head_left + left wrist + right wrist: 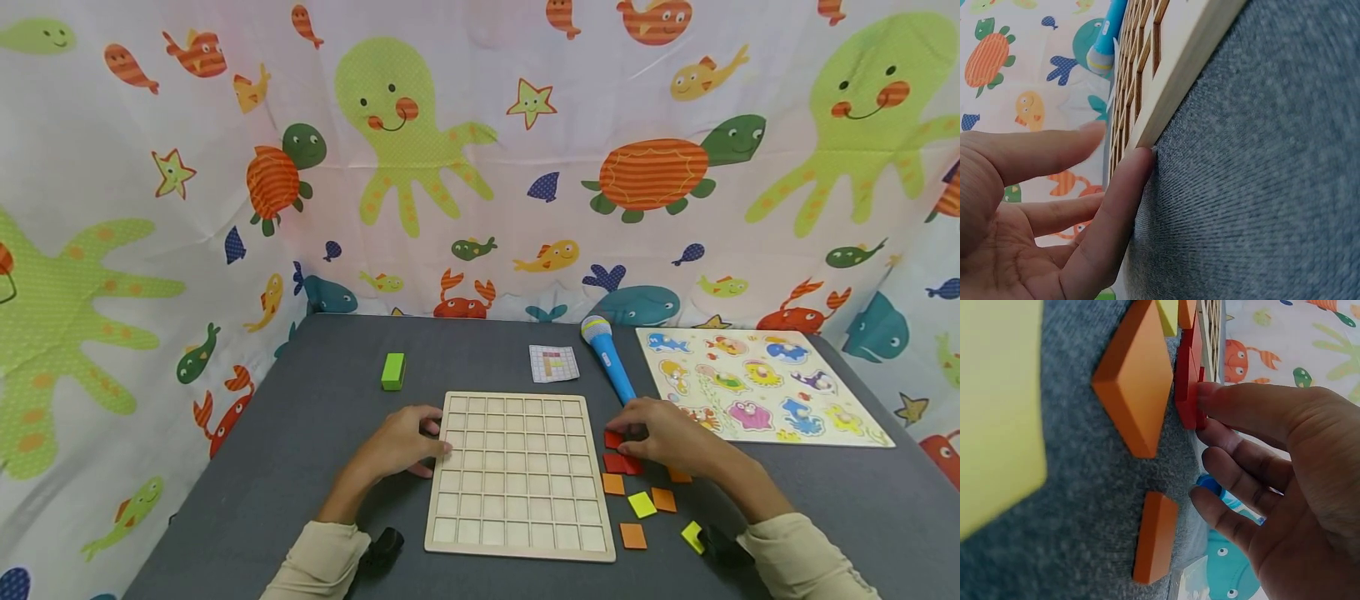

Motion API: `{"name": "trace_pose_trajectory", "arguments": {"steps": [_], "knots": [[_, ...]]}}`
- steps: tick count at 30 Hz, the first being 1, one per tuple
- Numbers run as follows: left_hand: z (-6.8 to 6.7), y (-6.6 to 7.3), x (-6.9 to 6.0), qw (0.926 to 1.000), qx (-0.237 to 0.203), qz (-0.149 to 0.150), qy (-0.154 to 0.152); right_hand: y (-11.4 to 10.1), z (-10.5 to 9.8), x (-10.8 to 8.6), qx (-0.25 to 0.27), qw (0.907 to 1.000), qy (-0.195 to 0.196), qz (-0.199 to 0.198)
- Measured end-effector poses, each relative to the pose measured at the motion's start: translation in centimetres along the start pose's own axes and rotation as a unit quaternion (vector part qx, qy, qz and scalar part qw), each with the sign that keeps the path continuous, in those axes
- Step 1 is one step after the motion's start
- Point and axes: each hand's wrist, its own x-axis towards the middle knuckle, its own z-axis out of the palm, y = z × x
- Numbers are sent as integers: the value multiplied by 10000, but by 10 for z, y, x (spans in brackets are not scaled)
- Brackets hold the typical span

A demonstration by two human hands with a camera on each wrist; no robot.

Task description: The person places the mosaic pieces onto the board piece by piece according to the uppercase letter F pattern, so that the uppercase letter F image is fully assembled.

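Observation:
A light wooden grid board lies flat on the table. At its left edge, my left hand rests a fingertip on the side; the other fingers are loosely bent. That contact also shows in the left wrist view, where one digit of the left hand meets the board's rim. Beyond the board's right edge, my right hand pinches a red square tile between thumb and index finger. More red tiles sit right beside it. In the right wrist view the right hand partly hides the red tiles.
Orange tiles and yellow tiles lie scattered right of the board. Behind are a blue toy microphone, a printed pattern card and a green block. A sea-animal puzzle board lies at the back right.

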Motion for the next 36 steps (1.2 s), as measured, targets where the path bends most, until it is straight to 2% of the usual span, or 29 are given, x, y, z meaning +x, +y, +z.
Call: {"name": "trace_pose_trajectory", "arguments": {"steps": [4,12,18,27,31,36], "knots": [[0,0,0,10000,7,45,-26,-2,0,2,-19,10000,5,-20],[3,0,0,9998,-66,-137,121,-16,3,11,138,9999,-45,46],[4,0,0,9997,-52,-166,156,-26,6,21,116,9997,-6,-229],[3,-1,0,9998,-62,-141,147,-42,17,39,426,9989,-3,-180],[3,-1,0,9998,-84,-116,146,-50,22,47,610,9977,-27,-289],[3,-1,0,9998,-102,-122,136,-57,27,57,563,9973,-22,-467]]}}
